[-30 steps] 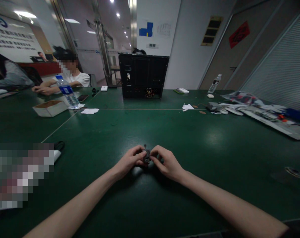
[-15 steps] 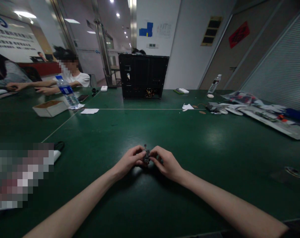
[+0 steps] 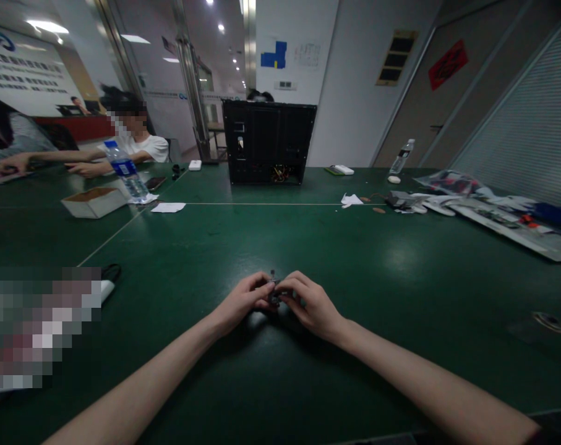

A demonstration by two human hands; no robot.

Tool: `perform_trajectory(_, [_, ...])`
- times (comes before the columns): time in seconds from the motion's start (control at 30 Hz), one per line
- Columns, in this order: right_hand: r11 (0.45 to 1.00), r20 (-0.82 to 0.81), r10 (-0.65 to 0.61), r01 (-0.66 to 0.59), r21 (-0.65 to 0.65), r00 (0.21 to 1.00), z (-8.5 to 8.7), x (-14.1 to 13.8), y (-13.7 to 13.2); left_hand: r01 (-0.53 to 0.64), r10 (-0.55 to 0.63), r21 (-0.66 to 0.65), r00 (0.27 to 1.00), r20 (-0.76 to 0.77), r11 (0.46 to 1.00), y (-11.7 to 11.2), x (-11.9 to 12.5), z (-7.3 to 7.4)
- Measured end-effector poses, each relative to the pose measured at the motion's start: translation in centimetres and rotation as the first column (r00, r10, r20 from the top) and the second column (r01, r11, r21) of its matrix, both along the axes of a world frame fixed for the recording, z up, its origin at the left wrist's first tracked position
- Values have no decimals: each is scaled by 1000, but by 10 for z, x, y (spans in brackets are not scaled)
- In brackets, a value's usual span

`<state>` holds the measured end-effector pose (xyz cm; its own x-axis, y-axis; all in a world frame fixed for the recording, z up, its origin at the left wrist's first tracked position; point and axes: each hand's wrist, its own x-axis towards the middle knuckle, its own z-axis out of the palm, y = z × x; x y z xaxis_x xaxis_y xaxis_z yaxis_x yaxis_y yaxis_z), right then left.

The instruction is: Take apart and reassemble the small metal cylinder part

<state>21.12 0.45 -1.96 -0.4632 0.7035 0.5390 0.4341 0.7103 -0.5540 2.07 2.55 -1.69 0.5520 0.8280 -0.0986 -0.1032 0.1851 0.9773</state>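
A small dark grey mechanical part (image 3: pixel 274 298) with a short knob on top sits between my two hands, just above the green table (image 3: pixel 271 241). My left hand (image 3: pixel 245 300) grips it from the left, thumb on its near side. From the right, my right hand (image 3: pixel 310 304) has its curled thumb and fingers closed on the part's side. The fingers cover much of it, so its exact kind is not clear.
A black computer case (image 3: pixel 271 139) stands at the back. To the left are a water bottle (image 3: pixel 126 173), an open box (image 3: pixel 93 203) and a seated person (image 3: pixel 138 145). Bags and papers (image 3: pixel 493 210) lie at the right, with a tape roll (image 3: pixel 548 322) nearer.
My right fingers have shifted slightly up and left over the part, covering more of it. My left hand stays put. The far-left person's hand has moved left.
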Motion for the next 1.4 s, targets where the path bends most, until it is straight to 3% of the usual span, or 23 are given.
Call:
perform_trajectory(0.4, [1000,39,-5,4,20,999,-5,-1,0,4,-4,-11,1000,-6,1000,-1,1,1])
perform_trajectory(0.9, [999,34,9,-7,-47,999,6,0,-5,0,0,4,1000,-3,1000,-1,-1,0])
perform_trajectory(1.13, [985,-114,-121,104,-138,986,3,0,-2,16,16,239,991,-133,971,-1,0,5])
perform_trajectory(1.3, [984,-129,-131,112,-142,983,3,1,1,94,104,505,931,-350,858,-6,2,13])
perform_trajectory(1.4, [991,-99,-88,76,-112,991,3,1,1,155,144,583,889,-434,797,-9,3,16])
